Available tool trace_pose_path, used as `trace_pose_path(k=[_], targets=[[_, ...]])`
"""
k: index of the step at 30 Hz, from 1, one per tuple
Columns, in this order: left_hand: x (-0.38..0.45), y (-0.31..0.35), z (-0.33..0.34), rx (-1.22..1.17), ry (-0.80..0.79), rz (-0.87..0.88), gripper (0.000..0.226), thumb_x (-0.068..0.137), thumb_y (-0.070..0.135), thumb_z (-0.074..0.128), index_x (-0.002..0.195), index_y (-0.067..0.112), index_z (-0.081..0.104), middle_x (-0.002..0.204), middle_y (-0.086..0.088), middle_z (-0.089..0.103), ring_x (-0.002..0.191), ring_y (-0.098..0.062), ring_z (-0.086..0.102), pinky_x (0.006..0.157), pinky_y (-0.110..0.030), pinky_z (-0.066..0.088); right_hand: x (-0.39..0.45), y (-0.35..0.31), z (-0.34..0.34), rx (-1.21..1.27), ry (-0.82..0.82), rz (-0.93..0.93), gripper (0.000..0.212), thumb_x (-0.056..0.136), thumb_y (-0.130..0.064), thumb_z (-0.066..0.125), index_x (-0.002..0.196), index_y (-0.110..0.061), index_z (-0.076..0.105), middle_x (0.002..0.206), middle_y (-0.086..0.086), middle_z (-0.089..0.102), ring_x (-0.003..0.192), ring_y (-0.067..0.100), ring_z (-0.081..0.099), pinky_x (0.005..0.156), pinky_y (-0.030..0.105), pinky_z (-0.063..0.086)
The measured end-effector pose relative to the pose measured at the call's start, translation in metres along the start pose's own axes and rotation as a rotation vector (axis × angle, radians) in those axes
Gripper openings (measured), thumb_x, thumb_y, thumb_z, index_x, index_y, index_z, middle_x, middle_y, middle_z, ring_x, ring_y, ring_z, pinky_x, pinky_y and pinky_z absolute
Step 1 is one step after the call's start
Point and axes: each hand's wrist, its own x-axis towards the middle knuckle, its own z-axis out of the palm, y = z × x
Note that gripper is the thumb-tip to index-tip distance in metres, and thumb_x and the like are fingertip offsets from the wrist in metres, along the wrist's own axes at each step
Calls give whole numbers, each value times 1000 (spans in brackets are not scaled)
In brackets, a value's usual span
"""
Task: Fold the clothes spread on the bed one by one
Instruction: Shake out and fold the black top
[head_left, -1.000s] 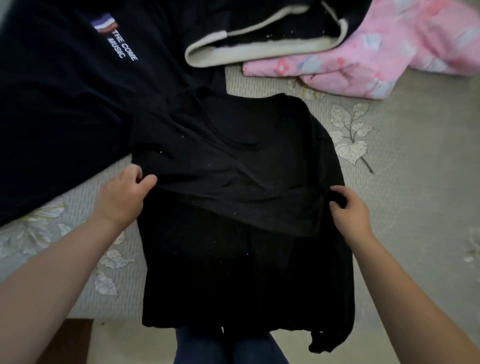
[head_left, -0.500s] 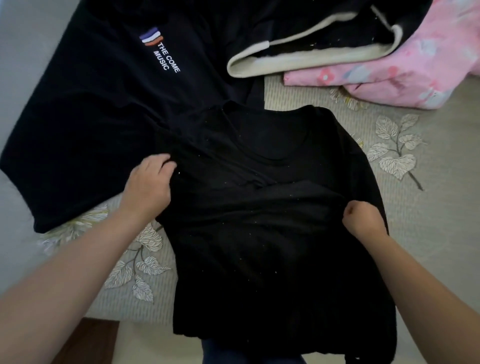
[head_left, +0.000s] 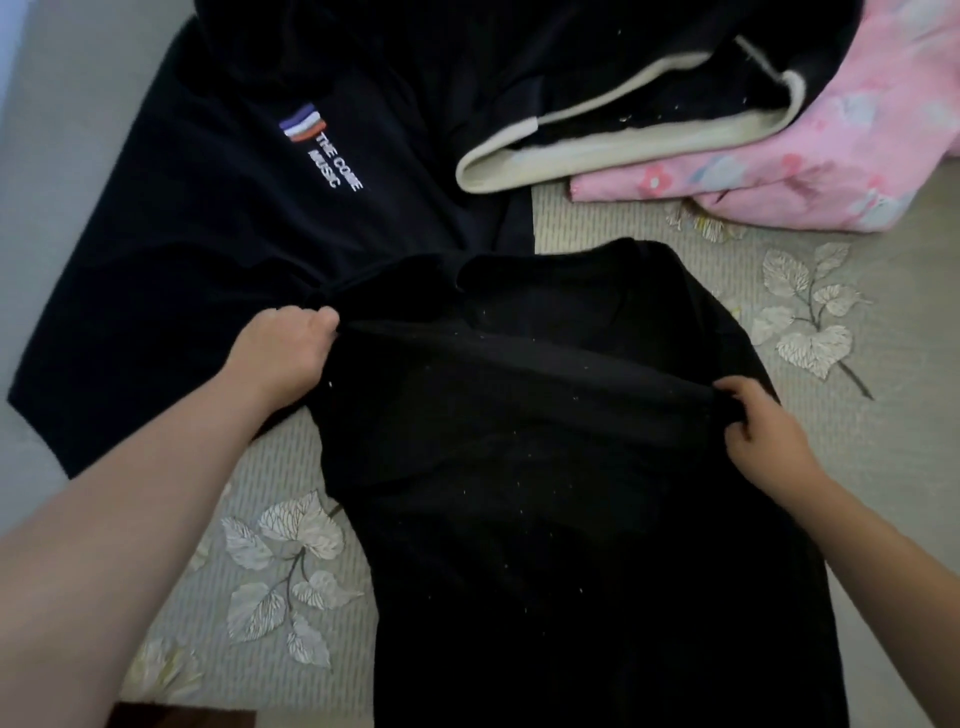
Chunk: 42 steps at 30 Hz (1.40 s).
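Cut off by the lower edge of the frame: the hem of the black shirt (head_left: 519, 519) and both forearms. Hidden in the shirt's folded edge: fingertips of the left hand (head_left: 283, 348) and right hand (head_left: 761, 431). Cropped at the top: the navy shirt (head_left: 208, 234) and cream-lined garment (head_left: 623, 140). Cropped at upper right: the pink floral cloth (head_left: 831, 171). Blurred: the navy shirt's small lettering.

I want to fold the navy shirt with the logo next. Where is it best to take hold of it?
Probably at the navy shirt's free left edge, coming from the left: that side lies flat and uncovered, while its right part is overlapped by the black shirt and the cream-lined garment.
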Motion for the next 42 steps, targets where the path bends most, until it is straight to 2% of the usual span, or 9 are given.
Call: trace_pose_path(k=[4,9,13,19,24,28,34,37,42], targets=[[12,9,7,93,-24,-156,25,91,13,47,110,-2,48,102,-21,56,93,-36,49,81,-43,30,38,-11,2,-72,-12,23,53,79,14,40,131,2,41,127,27,50,116,39,47,94,38,38],[9,32,12,76,18,-271,50,79,-2,50,127,-1,38,117,-25,41,113,-40,36,107,-53,15,59,-13,15,-294,49,64,45,89,-2,40,134,-1,35,124,28,45,112,43,46,89,46,38],[-17,88,20,-49,283,70,37,77,3,49,113,-6,49,108,-32,57,109,-50,51,93,-61,37,39,-3,22,-184,148,51,42,96,-14,39,135,1,35,128,26,45,116,40,43,97,44,34],[-56,190,41,-177,-13,256,60,66,8,79,117,-12,54,123,-32,53,117,-49,45,94,-59,33,-71,61,30,-121,200,153,53,86,-21,61,130,5,44,132,25,46,122,37,43,104,47,33],[-44,241,60,-106,-151,285,62,97,34,32,145,6,4,154,-12,0,140,-22,-12,111,-35,-7,-168,110,59,-199,-4,372,67,77,-35,71,128,2,49,131,22,49,118,39,48,98,49,36],[-36,250,68,-11,-255,245,64,96,39,27,145,7,-1,155,-10,-7,142,-23,-9,114,-37,-2,-176,134,63,-78,119,365,29,69,8,70,98,7,67,86,25,66,74,39,65,68,41,47],[-35,253,55,4,-328,219,68,94,34,39,145,6,4,155,-11,-4,142,-24,-5,115,-40,5,-128,171,-29,267,364,641,24,89,-3,46,99,7,64,93,27,65,90,34,60,72,34,38],[-32,258,44,18,-373,202,68,94,31,42,145,6,4,155,-10,-5,142,-23,-3,114,-40,10,-112,162,-82,394,239,624,19,87,-6,50,86,7,63,74,18,54,72,24,52,56,30,35],[-41,241,18,-214,-352,108,60,94,23,46,144,5,18,154,-9,10,142,-21,5,112,-40,19,-107,79,-103,804,-216,489,22,90,-2,51,69,-4,57,48,4,58,37,11,56,35,17,40]])
